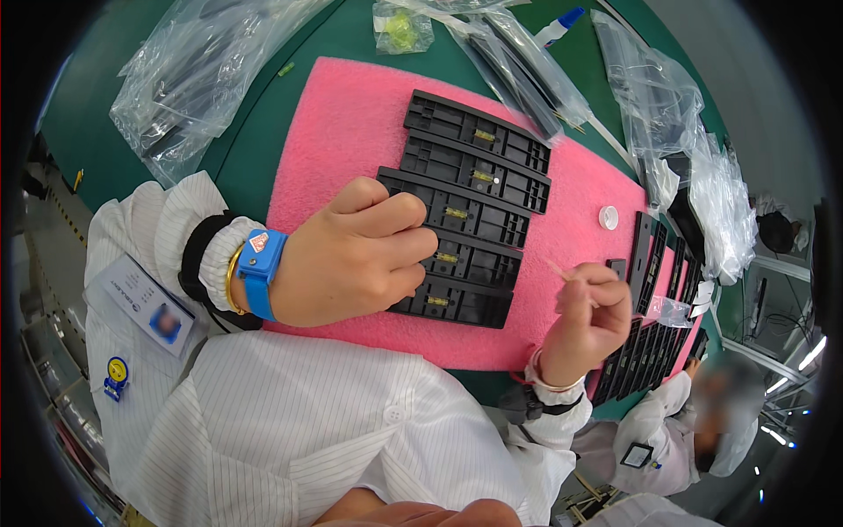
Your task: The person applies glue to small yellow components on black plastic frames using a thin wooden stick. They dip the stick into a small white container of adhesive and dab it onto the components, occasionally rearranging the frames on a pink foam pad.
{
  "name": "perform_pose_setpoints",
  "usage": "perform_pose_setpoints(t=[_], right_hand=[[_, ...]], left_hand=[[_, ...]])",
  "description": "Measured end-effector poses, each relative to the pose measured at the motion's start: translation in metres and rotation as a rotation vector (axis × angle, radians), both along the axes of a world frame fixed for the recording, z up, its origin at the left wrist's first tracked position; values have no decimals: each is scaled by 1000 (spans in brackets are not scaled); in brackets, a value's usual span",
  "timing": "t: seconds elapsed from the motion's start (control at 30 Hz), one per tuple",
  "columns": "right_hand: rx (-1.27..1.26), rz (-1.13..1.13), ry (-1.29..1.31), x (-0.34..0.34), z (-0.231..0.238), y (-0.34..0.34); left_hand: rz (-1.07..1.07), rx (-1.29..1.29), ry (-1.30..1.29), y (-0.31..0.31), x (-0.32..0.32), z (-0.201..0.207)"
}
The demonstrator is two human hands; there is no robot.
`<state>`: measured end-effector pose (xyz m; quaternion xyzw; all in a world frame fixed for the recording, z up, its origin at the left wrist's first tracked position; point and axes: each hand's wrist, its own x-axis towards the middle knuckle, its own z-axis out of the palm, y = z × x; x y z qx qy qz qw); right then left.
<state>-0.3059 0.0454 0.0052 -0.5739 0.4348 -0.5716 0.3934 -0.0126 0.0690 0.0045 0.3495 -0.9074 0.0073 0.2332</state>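
Several black plastic parts (474, 195) lie in a row, one below another, on a pink foam mat (338, 114). Each carries a small yellow-green clear piece near its middle. My left hand (351, 255), with a blue wrist strap (261, 272), is closed over the left ends of the lower parts; its curled fingers hide whatever is in them. To the right of the row, my right hand (593, 312) is held in a pinch above the mat. A thin pale sliver, blurred, sticks out at its fingertips; its kind is not clear.
A small round white container (608, 218) sits on the mat's right side. More black parts (628, 360) are lined up farther right, beside a co-worker (650, 439). Clear plastic bags (206, 79) and a blue-capped bottle or marker (559, 27) lie on the green table (347, 39).
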Motion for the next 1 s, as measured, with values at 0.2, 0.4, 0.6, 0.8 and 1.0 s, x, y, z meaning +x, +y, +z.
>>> perform_pose_setpoints(t=[0.2,0.4,0.6,0.8,1.0], right_hand=[[34,144,147,16,-4,9],[-13,186,245,17,-6,8],[-5,194,318,21,-4,11],[-35,202,345,22,-6,9],[-28,204,346,23,-6,8]], left_hand=[[-17,26,0,-2,2,1],[-56,48,31,-4,2,-1],[-93,97,45,0,2,2],[-74,131,34,-2,3,1],[-107,166,38,-2,1,-1]])
